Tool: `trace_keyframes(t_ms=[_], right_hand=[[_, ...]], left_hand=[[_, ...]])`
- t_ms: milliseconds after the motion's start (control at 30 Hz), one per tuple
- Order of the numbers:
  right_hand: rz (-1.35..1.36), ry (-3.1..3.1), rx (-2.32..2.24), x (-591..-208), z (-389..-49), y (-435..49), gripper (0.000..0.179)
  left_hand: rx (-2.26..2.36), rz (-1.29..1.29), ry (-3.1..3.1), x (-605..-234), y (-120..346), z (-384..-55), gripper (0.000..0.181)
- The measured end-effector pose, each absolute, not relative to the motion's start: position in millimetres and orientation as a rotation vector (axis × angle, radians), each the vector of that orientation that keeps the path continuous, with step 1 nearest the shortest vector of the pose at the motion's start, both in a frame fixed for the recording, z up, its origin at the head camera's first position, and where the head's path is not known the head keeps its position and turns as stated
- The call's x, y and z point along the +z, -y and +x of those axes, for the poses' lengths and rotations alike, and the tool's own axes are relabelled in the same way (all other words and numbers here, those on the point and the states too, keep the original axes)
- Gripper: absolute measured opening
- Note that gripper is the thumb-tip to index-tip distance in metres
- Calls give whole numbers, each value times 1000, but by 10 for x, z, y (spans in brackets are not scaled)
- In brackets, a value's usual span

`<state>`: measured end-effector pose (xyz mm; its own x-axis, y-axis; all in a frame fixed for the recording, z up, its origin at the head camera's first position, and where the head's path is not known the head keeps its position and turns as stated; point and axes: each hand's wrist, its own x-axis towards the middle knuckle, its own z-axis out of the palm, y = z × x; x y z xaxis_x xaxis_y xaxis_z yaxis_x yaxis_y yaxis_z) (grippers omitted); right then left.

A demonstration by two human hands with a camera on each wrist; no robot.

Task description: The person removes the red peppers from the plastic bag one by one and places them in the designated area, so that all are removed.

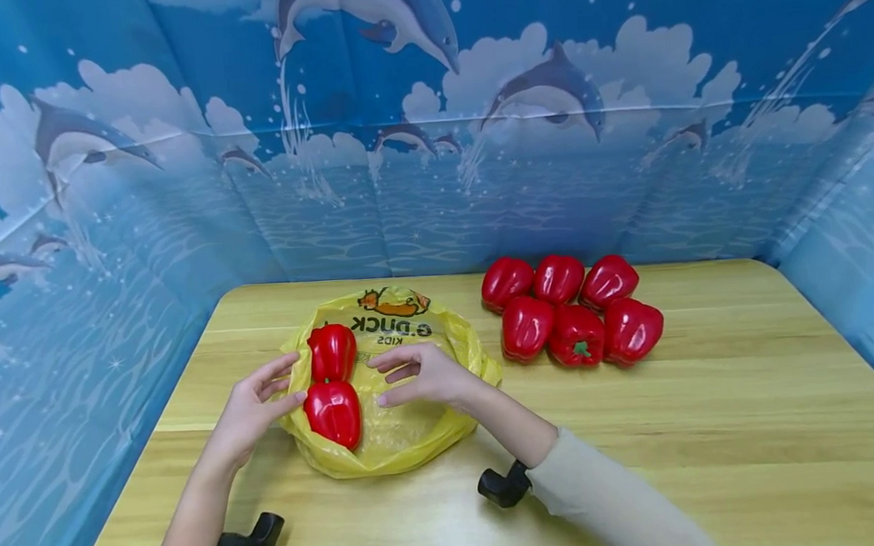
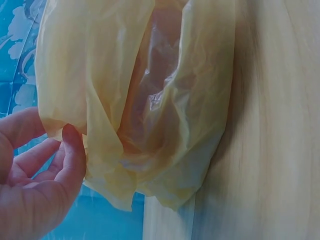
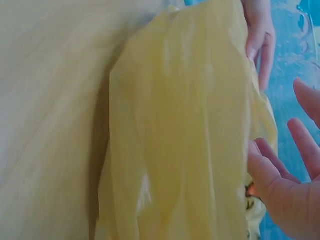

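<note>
A yellow plastic bag [image 1: 408, 417] lies with its mouth open on the table. Two red bell peppers, one behind [image 1: 332, 353] and one in front [image 1: 333, 415], rest inside along its left side. My left hand [image 1: 253, 405] holds the bag's left rim, with the thumb [image 2: 74, 150] against the plastic in the left wrist view. Over the bag's mouth, my right hand [image 1: 428, 374] has its fingers spread and nothing in them. In the right wrist view the bag's outer side [image 3: 175, 125] hides the peppers.
Several more red bell peppers [image 1: 576, 335] stand close together at the back of the wooden table [image 1: 718, 439], right of the bag. A blue dolphin-print curtain [image 1: 432, 198] rises behind the table and along its sides. Black wrist mounts [image 1: 251, 542] sit on both forearms.
</note>
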<state>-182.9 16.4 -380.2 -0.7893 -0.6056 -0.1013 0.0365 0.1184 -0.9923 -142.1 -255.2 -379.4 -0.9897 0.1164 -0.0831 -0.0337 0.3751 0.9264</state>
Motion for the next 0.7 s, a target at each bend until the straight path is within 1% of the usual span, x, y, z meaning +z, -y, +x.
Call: trace_keyframes(t_ms=[400, 700], right_hand=[[-492, -1931, -1695, -3934, -1798, 197, 46], [-412, -1977, -1694, -4031, -1808, 348, 45]], left_hand=[[1667, 76, -2501, -3776, 2539, -1418, 60], [1659, 73, -2512, -3786, 2554, -1416, 58]])
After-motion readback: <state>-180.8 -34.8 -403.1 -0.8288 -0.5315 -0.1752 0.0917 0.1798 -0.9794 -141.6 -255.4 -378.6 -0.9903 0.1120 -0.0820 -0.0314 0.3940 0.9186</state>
